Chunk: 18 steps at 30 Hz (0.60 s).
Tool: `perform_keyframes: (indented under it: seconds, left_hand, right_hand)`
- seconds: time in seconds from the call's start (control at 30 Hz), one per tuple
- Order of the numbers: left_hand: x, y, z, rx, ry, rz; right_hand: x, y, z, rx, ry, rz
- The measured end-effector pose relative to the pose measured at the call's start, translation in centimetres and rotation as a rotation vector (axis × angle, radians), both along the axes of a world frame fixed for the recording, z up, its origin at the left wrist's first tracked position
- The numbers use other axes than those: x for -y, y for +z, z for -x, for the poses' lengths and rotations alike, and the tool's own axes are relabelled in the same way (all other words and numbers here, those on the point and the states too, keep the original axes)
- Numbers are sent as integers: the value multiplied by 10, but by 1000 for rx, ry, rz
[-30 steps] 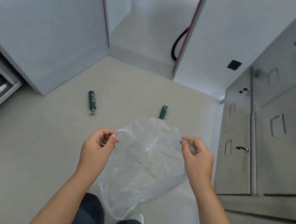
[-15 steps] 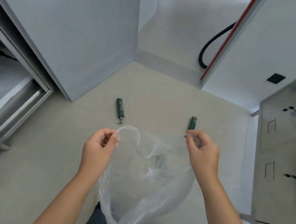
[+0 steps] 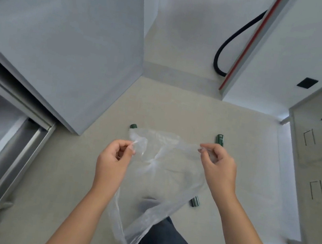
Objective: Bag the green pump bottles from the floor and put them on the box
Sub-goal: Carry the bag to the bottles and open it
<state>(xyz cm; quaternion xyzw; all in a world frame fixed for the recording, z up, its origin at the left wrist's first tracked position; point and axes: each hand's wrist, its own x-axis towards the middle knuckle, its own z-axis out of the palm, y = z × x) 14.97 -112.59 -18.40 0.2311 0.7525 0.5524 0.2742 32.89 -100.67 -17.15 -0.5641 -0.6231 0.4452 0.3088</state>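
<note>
A clear plastic bag hangs between my hands over the beige floor. My left hand pinches its left rim and my right hand pinches its right rim, pulling the mouth apart. Three green pump bottles lie on the floor: one peeks out behind the bag's top left corner, one lies just beyond my right hand, and a third shows below the bag's right side, near my leg. The box is not in view.
A tall grey cabinet stands at the left with an open metal shelf unit beside it. Grey metal lockers line the right. A doorway with a black hose lies ahead.
I have moved forward, so the bottles now sit close under the bag and a third one has come into sight. Both hands keep their pinch on the rim.
</note>
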Motion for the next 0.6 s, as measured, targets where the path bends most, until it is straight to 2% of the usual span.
perform_keyframes:
  seconds: [0.4, 0.6]
  left_hand:
    - [-111, -8, 118, -82, 25, 0]
    - [-154, -19, 158, -92, -39, 26]
  right_hand:
    - [-111, -28, 107, 37, 88, 30]
    - [-147, -37, 142, 72, 8, 29]
